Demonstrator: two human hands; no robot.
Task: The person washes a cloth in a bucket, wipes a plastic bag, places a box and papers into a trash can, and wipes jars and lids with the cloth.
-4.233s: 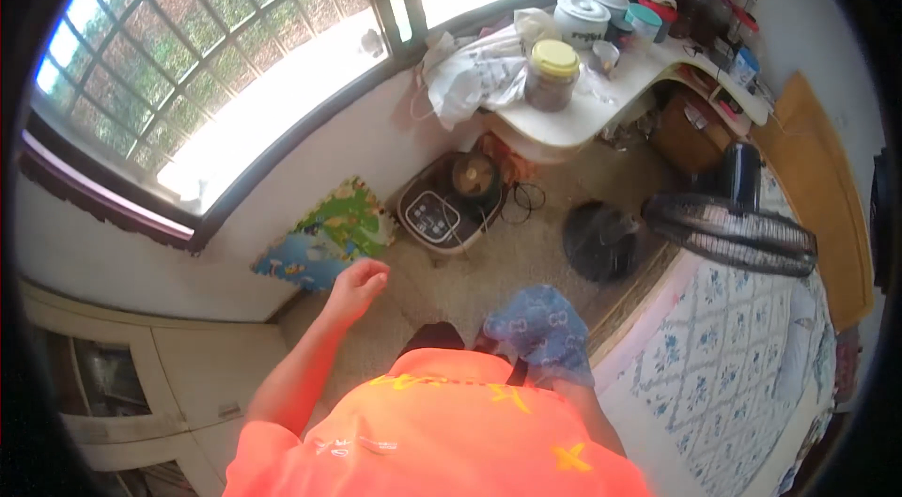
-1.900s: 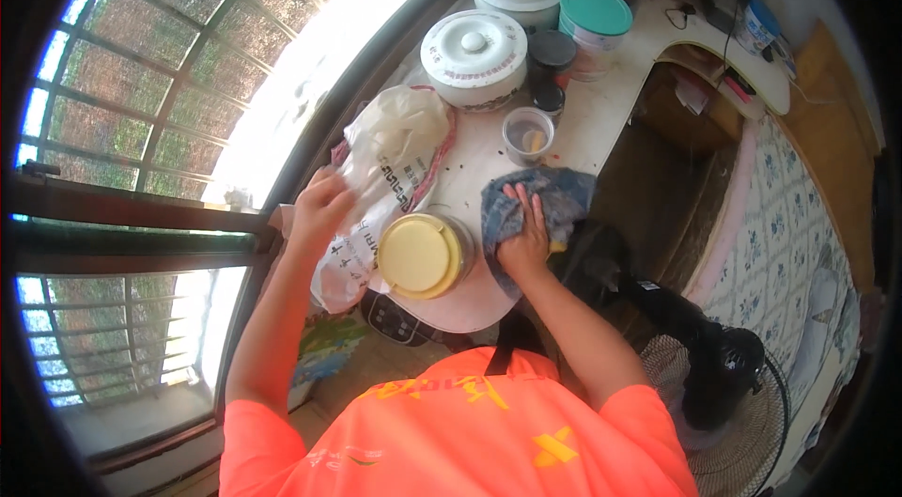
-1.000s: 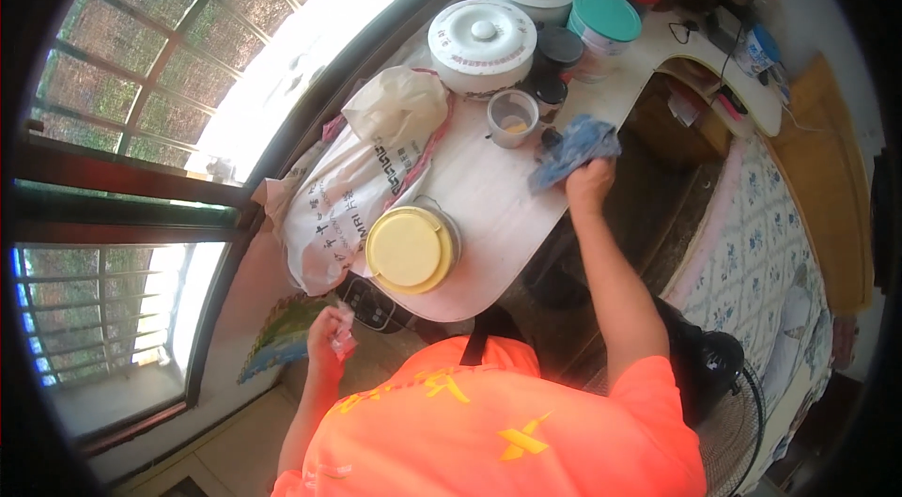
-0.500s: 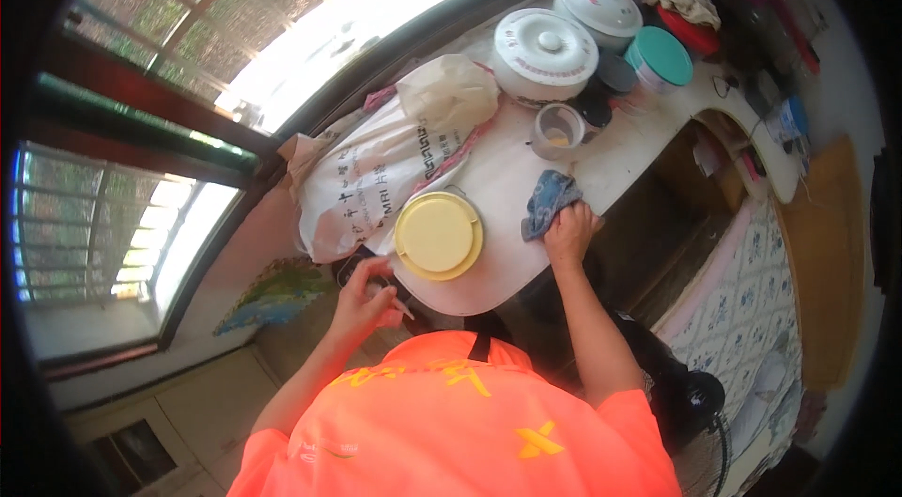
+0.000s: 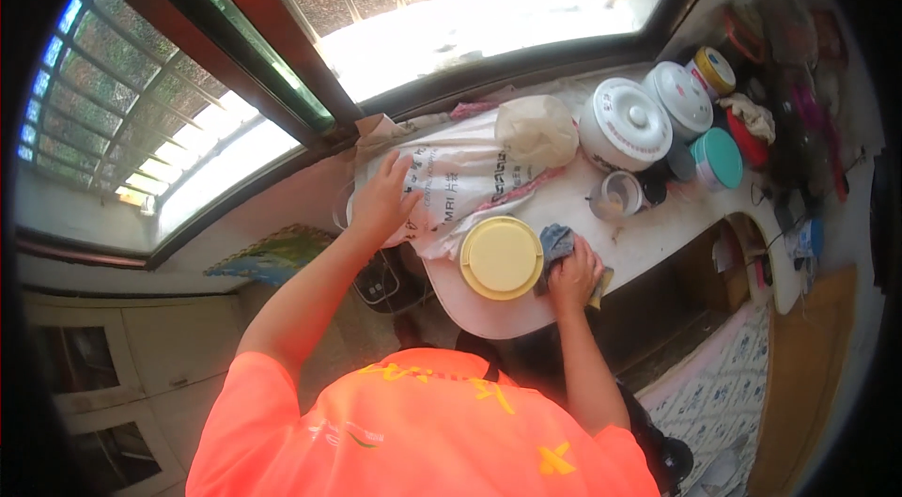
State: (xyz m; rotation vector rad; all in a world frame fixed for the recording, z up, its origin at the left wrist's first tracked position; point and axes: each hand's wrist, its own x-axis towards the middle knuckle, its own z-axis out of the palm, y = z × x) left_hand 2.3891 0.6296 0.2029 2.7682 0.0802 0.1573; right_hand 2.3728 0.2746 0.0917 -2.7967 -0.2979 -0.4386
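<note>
The person wears a bright orange shirt (image 5: 432,441), a bit pink, with soft folds and short sleeves: the left sleeve (image 5: 249,412) and the right sleeve (image 5: 622,461) are the same plain orange. Yellow marks (image 5: 489,394) run near the top edge, a slanted yellow cross (image 5: 556,459) sits lower on the right side, and small pale print (image 5: 326,431) lies next to a thin green curve (image 5: 362,441) on the left side, with a dark strip (image 5: 491,371) at the top. The left hand (image 5: 383,203) and the right hand (image 5: 574,279) are bare, like both forearms (image 5: 315,295)
</note>
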